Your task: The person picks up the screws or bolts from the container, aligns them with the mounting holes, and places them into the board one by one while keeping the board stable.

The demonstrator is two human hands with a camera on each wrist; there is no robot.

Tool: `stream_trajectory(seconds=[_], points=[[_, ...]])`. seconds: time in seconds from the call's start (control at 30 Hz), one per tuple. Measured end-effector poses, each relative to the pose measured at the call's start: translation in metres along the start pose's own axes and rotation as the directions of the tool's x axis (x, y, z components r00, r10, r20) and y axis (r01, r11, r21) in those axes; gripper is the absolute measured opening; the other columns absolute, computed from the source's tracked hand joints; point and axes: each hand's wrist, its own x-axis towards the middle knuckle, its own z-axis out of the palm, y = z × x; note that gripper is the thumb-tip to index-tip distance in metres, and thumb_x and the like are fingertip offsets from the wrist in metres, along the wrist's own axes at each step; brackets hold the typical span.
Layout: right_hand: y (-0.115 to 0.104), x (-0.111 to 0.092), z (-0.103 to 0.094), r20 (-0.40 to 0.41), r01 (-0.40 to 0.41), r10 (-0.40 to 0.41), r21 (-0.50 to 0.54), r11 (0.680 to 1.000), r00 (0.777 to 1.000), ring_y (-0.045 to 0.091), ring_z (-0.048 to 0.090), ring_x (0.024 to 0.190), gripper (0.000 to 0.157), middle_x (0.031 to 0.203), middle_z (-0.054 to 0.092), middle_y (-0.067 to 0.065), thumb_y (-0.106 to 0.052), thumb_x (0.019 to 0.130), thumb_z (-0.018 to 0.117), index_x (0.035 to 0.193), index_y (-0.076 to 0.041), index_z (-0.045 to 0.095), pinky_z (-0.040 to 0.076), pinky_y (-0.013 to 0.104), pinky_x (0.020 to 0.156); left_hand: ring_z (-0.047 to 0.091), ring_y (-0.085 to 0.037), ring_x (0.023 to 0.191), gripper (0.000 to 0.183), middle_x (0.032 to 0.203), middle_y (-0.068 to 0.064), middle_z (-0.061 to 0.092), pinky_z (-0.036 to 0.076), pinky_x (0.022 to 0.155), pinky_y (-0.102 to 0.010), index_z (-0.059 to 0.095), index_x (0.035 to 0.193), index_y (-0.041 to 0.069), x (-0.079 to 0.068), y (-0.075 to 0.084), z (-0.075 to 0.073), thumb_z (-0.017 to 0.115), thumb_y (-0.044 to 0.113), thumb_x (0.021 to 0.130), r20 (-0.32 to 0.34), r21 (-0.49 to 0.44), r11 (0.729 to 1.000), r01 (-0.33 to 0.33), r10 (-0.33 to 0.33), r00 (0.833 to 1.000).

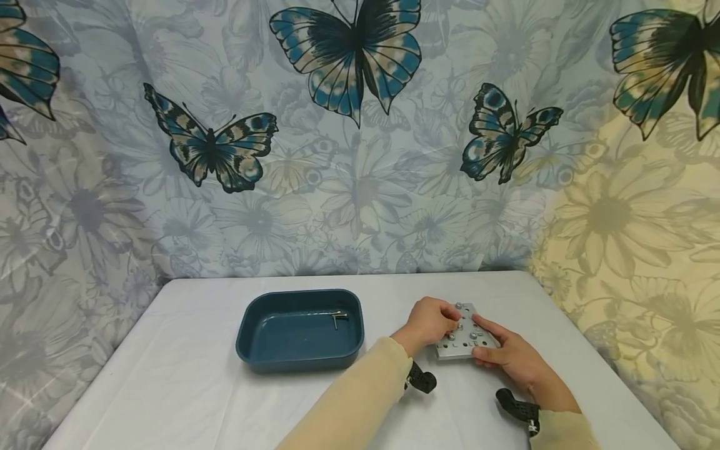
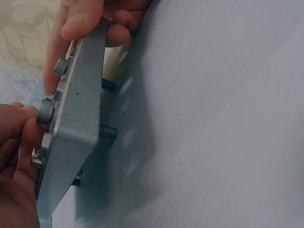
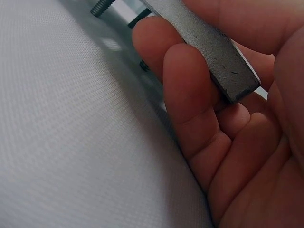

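A grey metal plate [image 1: 464, 350] with holes carries several bolts. Its right edge is gripped by my right hand [image 1: 514, 359], thumb on the near corner and fingers curled beneath, as the right wrist view shows. My left hand [image 1: 430, 322] reaches over the plate's left side, its bent fingertips pinching a bolt among the heads; the fingers partly hide it. In the left wrist view, a knurled bolt head [image 2: 46, 111] stands close by those fingertips. Threaded bolt ends [image 2: 108, 132] stick out under the plate, which is held tilted just above the white cloth.
A dark teal tray [image 1: 300, 365] stands left of the hands, with a few small metal pieces [image 1: 339, 317], one an L-shaped key, at its right side. White cloth [image 1: 185, 375] covers the table. A butterfly-print curtain [image 1: 360, 206] hangs behind.
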Motion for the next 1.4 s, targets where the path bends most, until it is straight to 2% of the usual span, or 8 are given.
stream_trajectory(seconds=[0.1,0.27,0.33,0.43,0.6,0.7,1.0,1.4], points=[[0.000,0.002,0.001,0.004,-0.001,0.001,-0.012,1.000,1.000,0.024,0.064,0.080,0.090,0.144,0.038,0.026,-0.020,0.085,0.081,0.158,-0.008,0.029,0.054,0.032,0.067,0.059,-0.005,0.069,0.010,0.079,0.010,0.066,0.051,0.062,-0.022,0.079,0.093,0.013,-0.005,0.001,-0.005,0.077,0.006,0.087,-0.031,-0.232,0.971,0.064,-0.073,0.997],[0.001,0.001,0.001,0.009,0.002,-0.002,-0.021,1.000,1.000,0.023,0.064,0.086,0.091,0.148,0.034,0.028,-0.019,0.085,0.081,0.157,-0.007,0.028,0.055,0.033,0.069,0.068,-0.017,0.080,0.018,0.097,-0.007,0.071,0.057,0.073,-0.030,0.076,0.099,0.006,-0.023,0.010,-0.026,0.076,-0.005,0.085,-0.078,-0.739,0.671,0.068,-0.185,0.980],[0.001,0.001,0.000,0.014,0.009,-0.009,-0.014,1.000,1.000,0.022,0.064,0.088,0.090,0.149,0.033,0.029,-0.017,0.086,0.081,0.157,-0.006,0.027,0.055,0.033,0.070,0.069,-0.019,0.084,0.020,0.101,-0.010,0.071,0.057,0.076,-0.031,0.075,0.102,0.003,-0.033,0.011,-0.045,0.075,-0.006,0.085,-0.090,-0.781,0.623,0.033,-0.164,0.982],[-0.001,0.000,0.001,0.017,0.021,-0.020,-0.017,1.000,1.000,0.021,0.063,0.091,0.090,0.151,0.030,0.029,-0.018,0.085,0.081,0.157,-0.006,0.028,0.055,0.033,0.070,0.069,-0.022,0.091,0.027,0.114,-0.009,0.069,0.055,0.085,-0.036,0.073,0.115,0.003,-0.050,0.006,-0.085,0.074,-0.001,0.088,-0.085,-0.721,0.693,0.007,-0.099,0.991],[-0.001,0.000,0.002,0.017,0.001,-0.001,-0.011,1.000,1.000,0.021,0.064,0.093,0.091,0.152,0.030,0.028,-0.017,0.085,0.081,0.158,-0.007,0.027,0.056,0.033,0.071,0.067,-0.021,0.104,0.047,0.130,-0.005,0.063,0.044,0.101,-0.049,0.064,0.136,0.017,-0.074,-0.021,-0.163,0.074,0.012,0.091,0.081,-0.359,0.933,0.031,-0.002,0.997],[-0.002,0.000,0.002,0.024,-0.014,0.014,-0.005,1.000,1.000,0.022,0.065,0.095,0.092,0.153,0.028,0.029,-0.017,0.085,0.081,0.158,-0.009,0.025,0.056,0.034,0.072,0.065,-0.016,0.105,0.052,0.128,-0.006,0.063,0.047,0.099,-0.046,0.060,0.140,0.022,-0.082,-0.044,-0.198,0.075,0.013,0.091,0.178,-0.178,0.984,0.027,0.005,0.984],[-0.002,-0.001,0.001,0.042,-0.006,0.005,0.026,1.000,0.999,0.025,0.069,0.089,0.091,0.152,0.026,0.032,-0.014,0.087,0.078,0.159,-0.008,0.023,0.056,0.033,0.072,0.052,-0.026,0.103,0.058,0.137,-0.008,0.056,0.044,0.082,-0.038,0.063,0.137,0.024,-0.086,-0.099,-0.217,0.082,0.014,0.083,0.166,0.229,0.972,0.046,-0.086,0.982],[-0.003,-0.003,0.002,0.043,-0.001,0.000,0.030,1.000,0.999,0.026,0.069,0.088,0.090,0.152,0.025,0.032,-0.014,0.088,0.078,0.159,-0.008,0.023,0.056,0.034,0.071,0.050,-0.025,0.107,0.051,0.137,-0.011,0.057,0.043,0.094,-0.041,0.069,0.130,0.016,-0.080,-0.116,-0.205,0.083,0.012,0.081,0.135,0.262,0.964,0.055,-0.093,0.986]])
